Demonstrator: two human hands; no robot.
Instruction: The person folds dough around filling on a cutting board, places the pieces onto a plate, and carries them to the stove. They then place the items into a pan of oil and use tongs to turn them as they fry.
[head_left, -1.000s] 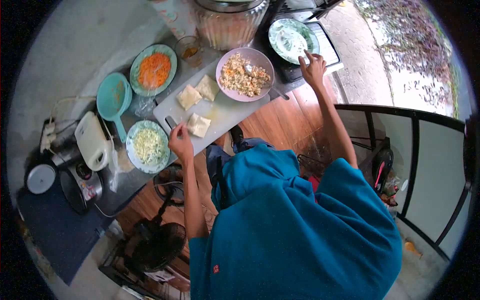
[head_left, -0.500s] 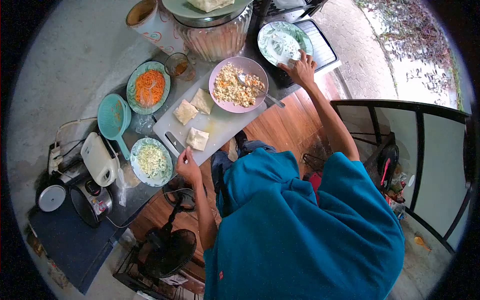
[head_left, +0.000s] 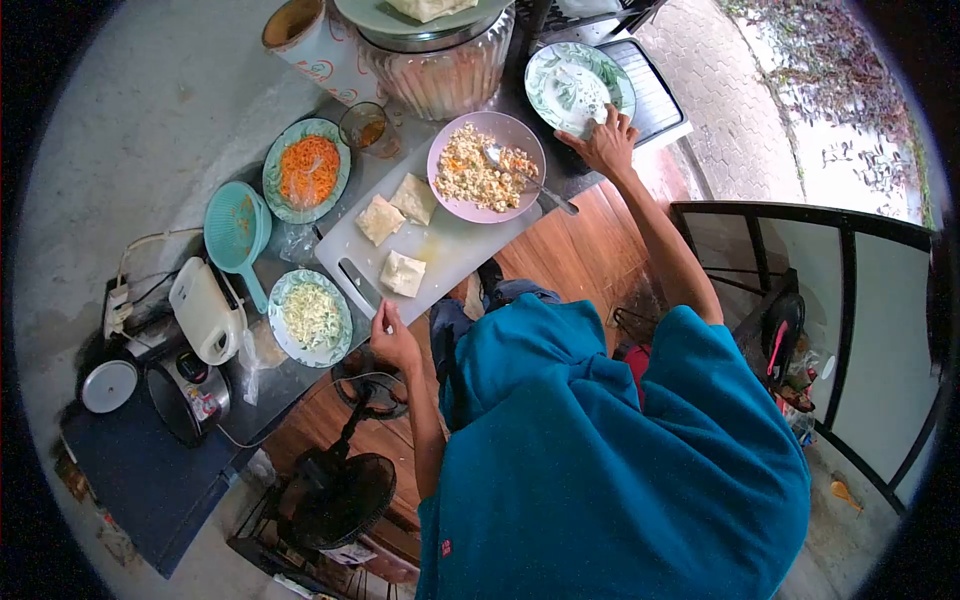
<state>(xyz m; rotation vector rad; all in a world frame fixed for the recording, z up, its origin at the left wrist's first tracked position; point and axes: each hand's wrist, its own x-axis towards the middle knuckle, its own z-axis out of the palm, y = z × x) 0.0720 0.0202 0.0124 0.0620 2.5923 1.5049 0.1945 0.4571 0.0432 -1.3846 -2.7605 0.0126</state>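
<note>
My right hand has its fingers spread on the near rim of a green-patterned plate. Close to the lower edge of a white cutting board is my left hand, its fingers curled together; whether they hold something is too small to tell. Three folded dough parcels lie on the board: one nearest my left hand, another and a third beyond it. A pink bowl of mixed filling with a spoon sits at the board's far end.
Left of the board are plates of shredded carrot and shredded white vegetable, a green strainer and a white appliance. A glass and a large jar stand behind. A black fan is below.
The whole view has shifted slightly, moving the table items a little rightward. My left hand sits slightly lower relative to the board. My right hand remains at the plate's rim.
</note>
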